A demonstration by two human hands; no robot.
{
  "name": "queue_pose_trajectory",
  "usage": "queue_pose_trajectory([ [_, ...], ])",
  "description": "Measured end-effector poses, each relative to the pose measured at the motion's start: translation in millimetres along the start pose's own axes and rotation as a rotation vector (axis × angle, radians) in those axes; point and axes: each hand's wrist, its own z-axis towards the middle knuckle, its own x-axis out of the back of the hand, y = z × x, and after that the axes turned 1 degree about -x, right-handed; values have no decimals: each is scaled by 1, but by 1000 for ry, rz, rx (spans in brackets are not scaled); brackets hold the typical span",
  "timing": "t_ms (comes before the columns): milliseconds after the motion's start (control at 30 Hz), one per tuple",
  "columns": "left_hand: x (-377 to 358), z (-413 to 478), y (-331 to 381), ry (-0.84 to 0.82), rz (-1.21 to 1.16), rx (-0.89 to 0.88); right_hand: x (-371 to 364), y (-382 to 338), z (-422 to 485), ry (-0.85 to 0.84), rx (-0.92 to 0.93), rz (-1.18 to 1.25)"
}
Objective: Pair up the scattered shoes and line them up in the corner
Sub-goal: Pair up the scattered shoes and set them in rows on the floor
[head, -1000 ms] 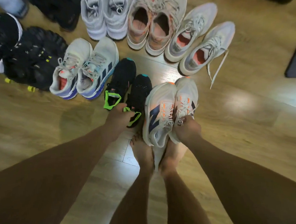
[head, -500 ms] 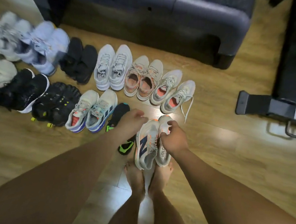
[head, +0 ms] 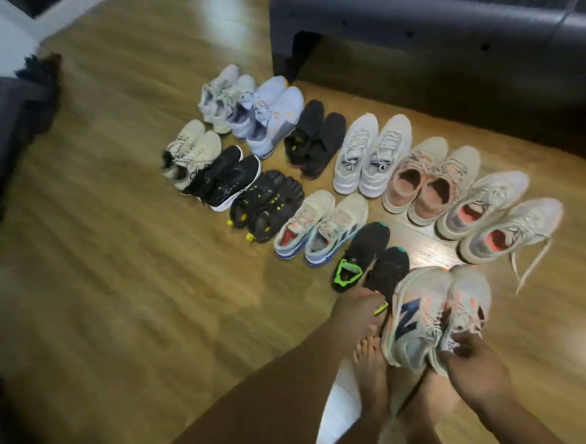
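**Both hands at the near end of the front row**

On my feed the dark grey furniture (head: 433, 31) fills the top, far beyond both hands, and the wooden floor (head: 111, 245) spreads under everything.

Two rows of paired shoes run away from the hands, up and to the left. The back row, beyond both hands, holds the white pair with coral lining (head: 497, 217), the pink-beige pair (head: 431, 179) and the white lace-up pair (head: 373, 154), with more pairs further left. In the front row, left of the left hand, I make out the white pair with blue soles (head: 318, 227) and the black-and-yellow pair (head: 267, 203).

The white sneakers with the blue N (head: 429, 319) lie side by side between the hands, toes pointing away. The right hand (head: 471, 366) grips them at the heel end.

The black shoes with green trim (head: 368, 257) lie just beyond the left hand (head: 358, 308). It rests on the heel of the nearer one; blur hides its fingers, so I cannot tell whether it grips.

Two bare feet (head: 371, 370) stand just below the hands.
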Motion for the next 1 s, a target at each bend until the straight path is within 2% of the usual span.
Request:
queue_pose_trajectory([
  [167, 22, 16, -9, 84, -129, 14, -6, -10, 5, -30, 28, -24],
  [300, 27, 20, -10, 72, -241, 39, 2, -13, 8, -36, 45, -65],
  [633, 21, 11, 6, 27, -345, 62, -8, -15, -4, -82, 7, -49],
  [700, 21, 10, 13, -10, -352, 67, -15, -20, -6, -107, -4, 3],
  [833, 33, 21, 26, -92, -383, 34, -11, -43, 12, -69, -143, 303],
  [1000, 73, 46, 22, -112, -549, -19, -11, -79, 15, 1, -160, 262],
])
